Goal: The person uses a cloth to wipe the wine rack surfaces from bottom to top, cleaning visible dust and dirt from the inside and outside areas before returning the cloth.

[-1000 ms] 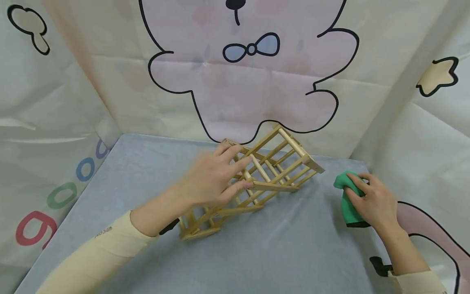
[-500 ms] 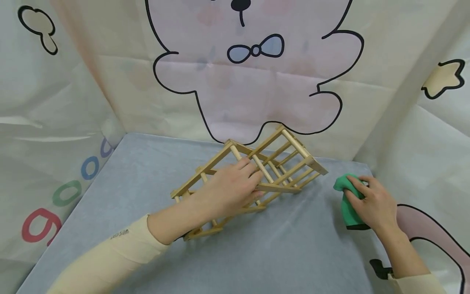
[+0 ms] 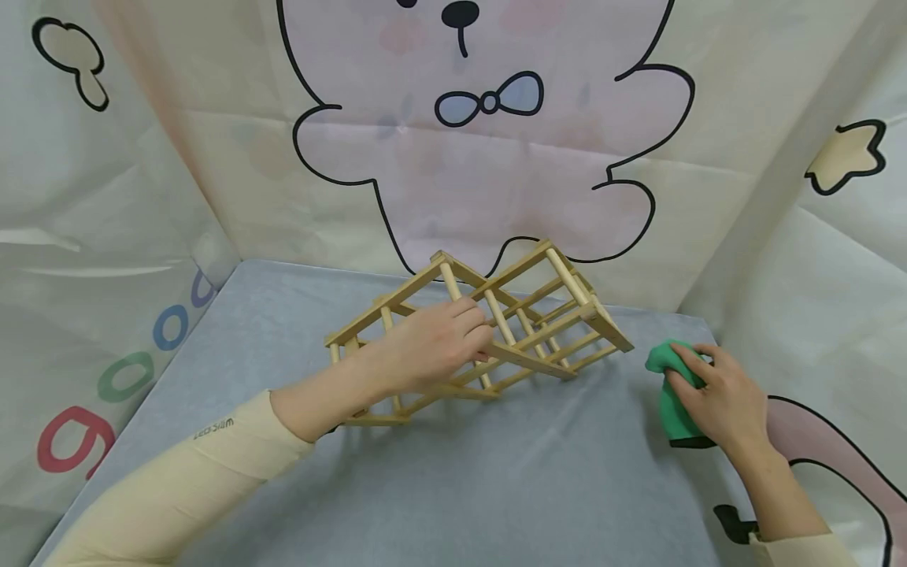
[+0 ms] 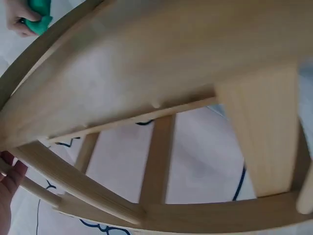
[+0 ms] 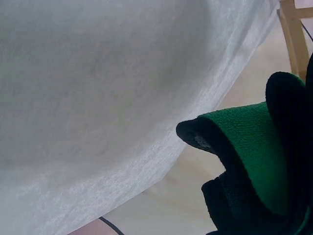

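A slatted wooden rack (image 3: pixel 530 358) with round dowels lies tilted on the table, toward the back wall. My left hand (image 3: pixel 439 342) reaches over its middle, fingers curled round one of its bars. In the left wrist view, the rack's slats (image 4: pixel 159 178) fill most of the picture, and part of my left hand (image 4: pixel 7 196) shows around a thin dowel at the left edge. Off to the right, my right hand (image 3: pixel 726 398) grips a bunched green cloth (image 3: pixel 675 413) with a dark edge. The right wrist view shows the cloth (image 5: pixel 249 142) folded, its dark border facing the camera.
A blue-grey cloth covers the table (image 3: pixel 496 488). Printed fabric walls stand at the back (image 3: pixel 241 165), left and right. The rack's far end is close to the back wall, and my right hand is near the right wall (image 3: pixel 815 315).
My left hand has gone from spread fingers over the rack to gripping a bar. The rack's left end has shifted up and back in the view. The right hand holds the cloth as before.
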{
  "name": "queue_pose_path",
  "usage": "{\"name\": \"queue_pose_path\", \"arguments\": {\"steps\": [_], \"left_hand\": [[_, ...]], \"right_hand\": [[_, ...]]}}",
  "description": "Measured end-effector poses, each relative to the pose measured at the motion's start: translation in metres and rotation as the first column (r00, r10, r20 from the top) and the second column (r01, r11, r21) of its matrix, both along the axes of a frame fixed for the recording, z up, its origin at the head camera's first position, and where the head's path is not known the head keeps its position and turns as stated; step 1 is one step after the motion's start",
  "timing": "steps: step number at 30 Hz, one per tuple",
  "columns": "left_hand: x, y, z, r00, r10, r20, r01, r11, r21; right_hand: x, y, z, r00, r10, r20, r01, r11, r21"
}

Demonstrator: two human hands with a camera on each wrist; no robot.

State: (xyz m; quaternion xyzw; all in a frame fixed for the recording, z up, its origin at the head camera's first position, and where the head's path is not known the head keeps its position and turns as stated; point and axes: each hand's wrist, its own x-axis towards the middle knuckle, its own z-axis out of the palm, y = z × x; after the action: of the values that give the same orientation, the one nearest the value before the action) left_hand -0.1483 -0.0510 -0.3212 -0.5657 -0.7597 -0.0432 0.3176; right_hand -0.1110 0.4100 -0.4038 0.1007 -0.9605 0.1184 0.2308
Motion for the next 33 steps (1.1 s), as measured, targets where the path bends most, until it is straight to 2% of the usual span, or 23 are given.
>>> {"name": "queue_pose_path", "arguments": {"steps": [2, 7, 9, 13, 17, 22, 33], "left_hand": [[-0.008, -0.005, 0.000, 0.999, -0.044, -0.004, 0.044, 0.999, 0.022], [-0.023, -0.017, 0.001, 0.992, -0.128, -0.003, 0.128, 0.990, 0.058], [-0.026, -0.021, 0.002, 0.990, -0.143, -0.004, 0.143, 0.988, 0.056], [-0.032, -0.025, 0.000, 0.986, -0.167, -0.026, 0.167, 0.985, 0.036], [-0.035, -0.026, -0.005, 0.979, -0.205, -0.011, 0.205, 0.978, 0.032], [-0.040, -0.029, -0.010, 0.974, -0.227, -0.005, 0.227, 0.973, 0.037], [-0.044, -0.026, -0.010, 0.969, -0.238, -0.066, 0.236, 0.971, -0.034]], "right_hand": [[0.000, 0.003, -0.001, 1.000, -0.012, 0.013, 0.012, 1.000, -0.001], [0.001, 0.007, -0.002, 0.999, 0.006, -0.037, -0.006, 1.000, -0.008], [0.001, 0.008, -0.002, 0.998, 0.018, -0.060, -0.018, 1.000, -0.006], [0.002, 0.009, 0.000, 0.999, -0.009, -0.034, 0.009, 1.000, -0.003], [0.005, 0.010, 0.001, 1.000, -0.024, -0.018, 0.024, 1.000, -0.001], [0.004, 0.011, -0.001, 0.998, 0.001, -0.061, -0.001, 1.000, 0.000], [0.005, 0.012, -0.002, 0.999, -0.023, -0.039, 0.023, 1.000, 0.003]]}}
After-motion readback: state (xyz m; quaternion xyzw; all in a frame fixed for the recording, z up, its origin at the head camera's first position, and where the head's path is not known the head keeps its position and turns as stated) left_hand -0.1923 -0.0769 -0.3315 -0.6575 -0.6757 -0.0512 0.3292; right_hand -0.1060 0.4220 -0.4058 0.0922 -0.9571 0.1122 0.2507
